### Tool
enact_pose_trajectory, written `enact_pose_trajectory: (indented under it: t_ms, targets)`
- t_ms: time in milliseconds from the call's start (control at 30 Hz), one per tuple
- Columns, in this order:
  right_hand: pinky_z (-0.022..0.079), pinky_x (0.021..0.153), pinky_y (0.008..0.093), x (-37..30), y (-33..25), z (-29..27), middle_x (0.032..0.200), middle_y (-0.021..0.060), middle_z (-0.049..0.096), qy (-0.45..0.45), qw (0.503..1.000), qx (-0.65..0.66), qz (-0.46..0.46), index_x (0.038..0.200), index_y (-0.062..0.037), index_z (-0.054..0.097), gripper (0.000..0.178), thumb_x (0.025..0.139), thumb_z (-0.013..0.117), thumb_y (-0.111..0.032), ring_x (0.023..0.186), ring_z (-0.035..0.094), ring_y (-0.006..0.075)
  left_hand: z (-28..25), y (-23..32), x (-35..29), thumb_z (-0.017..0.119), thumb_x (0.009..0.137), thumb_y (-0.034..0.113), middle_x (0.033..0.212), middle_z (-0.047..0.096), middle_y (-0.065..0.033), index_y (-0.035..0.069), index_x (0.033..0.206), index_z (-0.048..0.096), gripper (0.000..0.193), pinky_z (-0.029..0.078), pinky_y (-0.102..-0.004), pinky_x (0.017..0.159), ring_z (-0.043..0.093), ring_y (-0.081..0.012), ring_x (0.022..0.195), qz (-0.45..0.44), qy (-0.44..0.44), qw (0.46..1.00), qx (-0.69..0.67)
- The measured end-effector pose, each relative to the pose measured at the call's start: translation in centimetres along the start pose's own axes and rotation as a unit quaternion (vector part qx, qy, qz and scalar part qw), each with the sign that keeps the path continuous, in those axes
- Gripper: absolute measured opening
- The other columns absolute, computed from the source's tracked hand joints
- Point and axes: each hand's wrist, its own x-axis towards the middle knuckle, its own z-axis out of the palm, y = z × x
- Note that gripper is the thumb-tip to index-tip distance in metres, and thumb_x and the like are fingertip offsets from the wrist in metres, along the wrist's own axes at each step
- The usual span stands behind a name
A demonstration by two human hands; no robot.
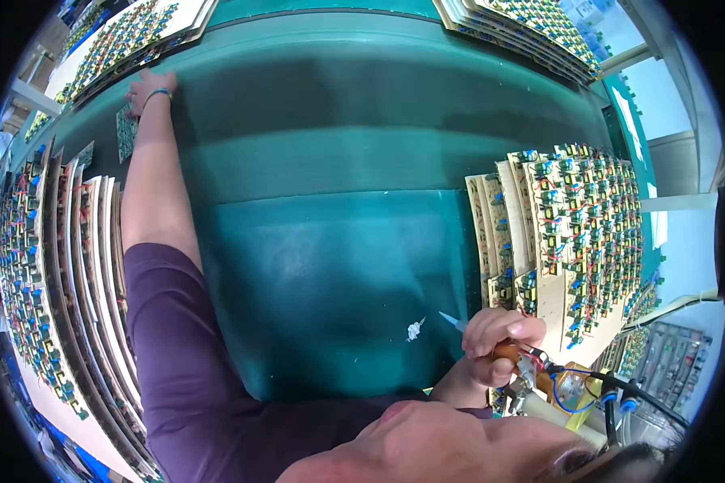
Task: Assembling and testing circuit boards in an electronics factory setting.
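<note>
Four board stacks (572,217) ring the green mat (338,241).

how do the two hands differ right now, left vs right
The left hand is stretched far out, lying on a small green circuit board; the right hand stays close in, fisted around a wooden-handled tool. The left wears a wristband; none shows on the right. Both are over the green mat.

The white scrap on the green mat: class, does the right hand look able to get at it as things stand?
Probably yes. The white scrap lies on bare green mat just left of the right hand, nothing between, though that hand grips a pointed tool.
</note>
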Motion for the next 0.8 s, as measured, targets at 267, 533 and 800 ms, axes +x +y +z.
enact_pose_trajectory:
  t_ms: [267,533,800]
  targets:
    - [0.043,0.041,0.0256,-0.5,-0.1,0.1,0.058,0.004,0.052,0.06,0.998,0.022,0.021,0.108,-0.0008,0.045,0.045,0.082,0.072,-0.026,0.044,0.05,0.0145,-1.6,1.3,-1.8,0.053,0.08,0.046,0.143,0.034,-0.0109,0.023,0.138,0.037,0.065,0.014,-0.0651,0.106,0.031,-0.0336,0.133,-0.017,-0.061,0.998,0.027]
    - [0.039,0.04,0.0219,-0.5,-0.2,0.1,0.064,0.0035,0.048,0.029,1.0,0.003,0.012,0.109,-0.0025,0.044,0.042,0.086,0.066,-0.029,0.046,0.045,0.0112,-4.0,0.4,-1.8,0.055,0.081,0.04,0.147,0.029,-0.0145,0.02,0.138,0.038,0.063,0.024,-0.0638,0.102,0.033,-0.0332,0.133,-0.033,-0.061,0.996,0.047]
    - [0.039,0.04,0.0219,-0.5,-0.8,0.8,0.065,0.0033,0.048,0.042,0.999,-0.01,0.012,0.109,-0.0022,0.044,0.042,0.087,0.065,-0.03,0.046,0.045,0.0112,-3.3,-0.3,-2.0,0.061,0.082,0.039,0.136,0.045,-0.017,0.019,0.131,0.046,0.055,0.033,-0.0534,0.101,0.039,-0.032,0.13,0.006,-0.132,0.991,0.029]
